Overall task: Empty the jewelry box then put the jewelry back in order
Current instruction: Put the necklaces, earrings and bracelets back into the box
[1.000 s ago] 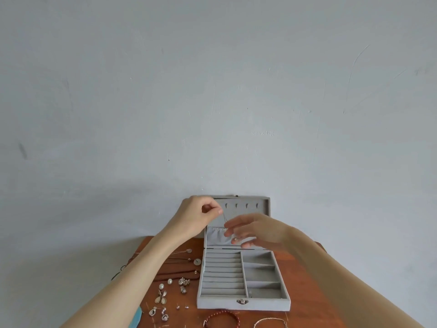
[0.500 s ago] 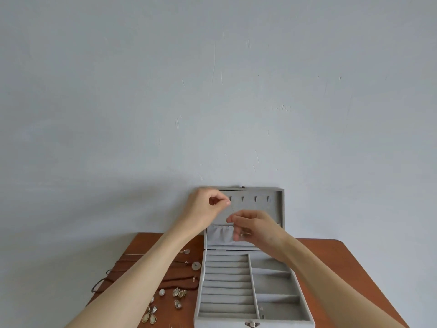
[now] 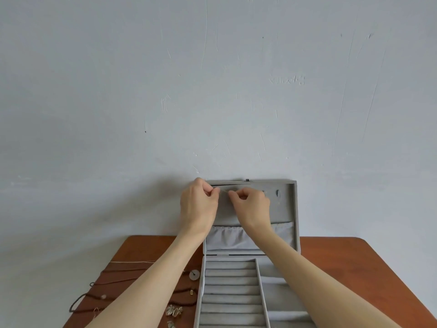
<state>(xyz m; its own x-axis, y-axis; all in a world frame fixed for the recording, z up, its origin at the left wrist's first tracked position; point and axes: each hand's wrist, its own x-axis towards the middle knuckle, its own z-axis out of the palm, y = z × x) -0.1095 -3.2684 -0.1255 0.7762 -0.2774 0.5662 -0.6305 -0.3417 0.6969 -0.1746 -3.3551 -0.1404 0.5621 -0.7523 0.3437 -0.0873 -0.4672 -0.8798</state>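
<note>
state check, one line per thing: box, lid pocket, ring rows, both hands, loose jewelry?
jewelry box: open, lid upright against the wall
lid pocket: nothing visible in it
ring rows: empty
left hand: pinching a thin chain at the lid's top
right hand: pinching the same chain
necklaces: out on the table, left of the box
earrings: out on the table

The counter [image 3: 343,268] is of reddish-brown wood and stands against a pale wall. On it sits an open grey jewelry box [image 3: 233,292], its lid upright. To the left of the box lie dark cord necklaces [image 3: 113,280], a round pale pendant [image 3: 195,275] and some small clear earrings [image 3: 173,311].
</note>
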